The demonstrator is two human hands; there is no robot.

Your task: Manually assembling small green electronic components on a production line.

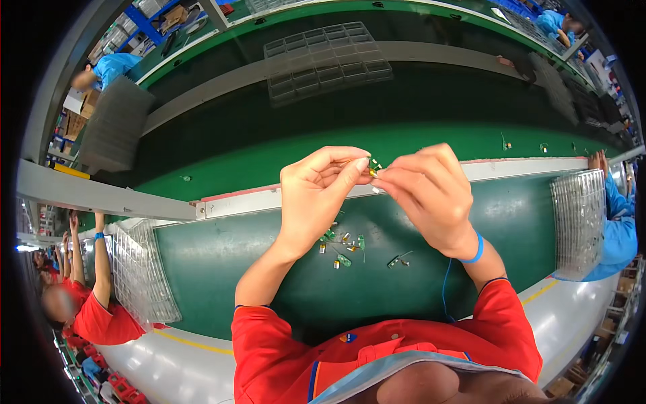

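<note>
My left hand and my right hand meet in front of me, just over the metal rail. Between their fingertips is a small green circuit board with yellow and whitish parts. Thumb and index finger of my left hand pinch it from one side. From the other side the right fingertips close on its lower end, partly hiding it. On the green bench below lie several similar small circuit boards with thin wires and little metal-and-yellow parts. Another such board lies apart, nearer my right forearm.
Beyond the rail runs a green belt with a few small boards and a clear compartment tray. Clear tray stacks stand at left and right. A blue wrist strap trails a cord. Other people work on both sides.
</note>
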